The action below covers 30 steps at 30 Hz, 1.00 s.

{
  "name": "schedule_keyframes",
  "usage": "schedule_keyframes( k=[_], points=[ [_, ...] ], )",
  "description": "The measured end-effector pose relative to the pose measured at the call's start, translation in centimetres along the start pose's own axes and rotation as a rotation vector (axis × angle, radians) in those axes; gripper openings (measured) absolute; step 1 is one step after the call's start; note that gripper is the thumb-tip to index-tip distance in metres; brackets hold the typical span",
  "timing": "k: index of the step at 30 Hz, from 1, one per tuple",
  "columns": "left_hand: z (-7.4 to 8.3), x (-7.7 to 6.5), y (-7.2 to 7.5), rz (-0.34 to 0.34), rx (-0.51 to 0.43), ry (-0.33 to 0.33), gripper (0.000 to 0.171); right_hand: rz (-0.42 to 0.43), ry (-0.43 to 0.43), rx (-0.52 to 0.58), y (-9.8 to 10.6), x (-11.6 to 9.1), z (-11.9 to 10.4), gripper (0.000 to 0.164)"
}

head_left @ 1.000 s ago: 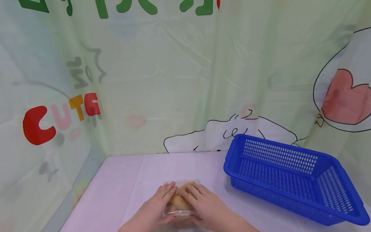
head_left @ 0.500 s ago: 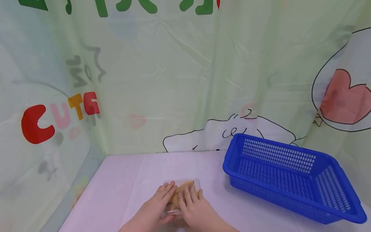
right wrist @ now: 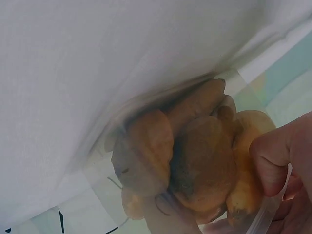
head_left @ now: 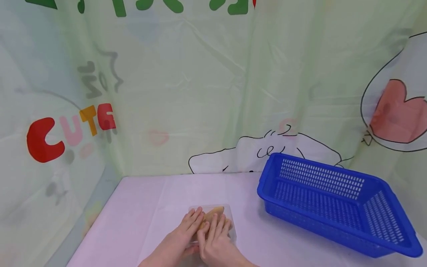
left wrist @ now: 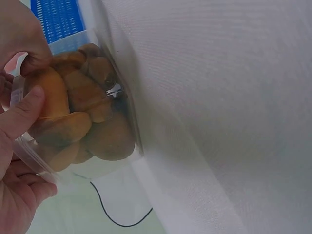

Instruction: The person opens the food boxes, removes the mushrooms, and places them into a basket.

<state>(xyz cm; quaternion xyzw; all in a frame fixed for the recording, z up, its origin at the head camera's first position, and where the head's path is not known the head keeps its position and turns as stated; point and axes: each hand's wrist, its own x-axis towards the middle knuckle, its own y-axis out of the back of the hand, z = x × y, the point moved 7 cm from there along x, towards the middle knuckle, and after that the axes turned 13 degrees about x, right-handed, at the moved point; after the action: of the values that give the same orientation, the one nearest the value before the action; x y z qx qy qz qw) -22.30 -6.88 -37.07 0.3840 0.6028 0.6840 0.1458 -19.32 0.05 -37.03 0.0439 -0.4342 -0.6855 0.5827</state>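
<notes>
A clear plastic box [head_left: 233,234] filled with rounded tan-brown lumps [head_left: 215,212] sits at the table's near middle. Their exact kind does not show, but the surfaces look smooth, with some dark marks on the lumps [right wrist: 202,161] in the right wrist view. My left hand [head_left: 178,237] lies over the box's left part, fingers straight on the contents; its thumb is low at the near side. My right hand [head_left: 218,239] presses on the contents from the right with extended fingers, close beside the left. In the left wrist view a bent right thumb [left wrist: 36,58] touches a lump [left wrist: 51,90].
A large blue perforated basket [head_left: 310,222] stands on the table to the right. A pale cloth [head_left: 150,200] covers the table. Printed curtains [head_left: 180,92] close off the back and left side, right behind the table's far edge.
My right hand has shifted left and nearer to the left hand, uncovering the box's right wall. The left hand stays in almost the same place on the contents.
</notes>
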Motion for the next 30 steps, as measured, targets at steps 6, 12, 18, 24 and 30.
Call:
schedule_keyframes(
  k=[6, 12, 18, 24, 30],
  points=[
    [0.2, 0.0, 0.5, 0.063, -0.028, -0.001, 0.072, -0.077, 0.032, 0.005, -0.1, 0.0, 0.1, 0.049],
    [0.3, -0.1, 0.5, 0.059, -0.065, 0.013, 0.075, -0.155, 0.059, 0.022, 0.1, -0.2, 0.3, 0.053],
    [-0.3, -0.3, 0.4, 0.102, -0.096, 0.06, 0.079, -0.203, 0.074, 0.071, 0.8, 0.1, 1.2, 0.052],
    [-0.6, -0.4, 0.1, 0.111, -0.119, 0.07, 0.079, -0.267, 0.162, 0.025, 0.6, 0.4, 1.2, 0.042],
    [-0.6, -0.5, 0.0, 0.117, -0.123, 0.061, 0.082, -0.26, 0.202, -0.017, 0.9, 0.4, 1.0, 0.041]
  ],
)
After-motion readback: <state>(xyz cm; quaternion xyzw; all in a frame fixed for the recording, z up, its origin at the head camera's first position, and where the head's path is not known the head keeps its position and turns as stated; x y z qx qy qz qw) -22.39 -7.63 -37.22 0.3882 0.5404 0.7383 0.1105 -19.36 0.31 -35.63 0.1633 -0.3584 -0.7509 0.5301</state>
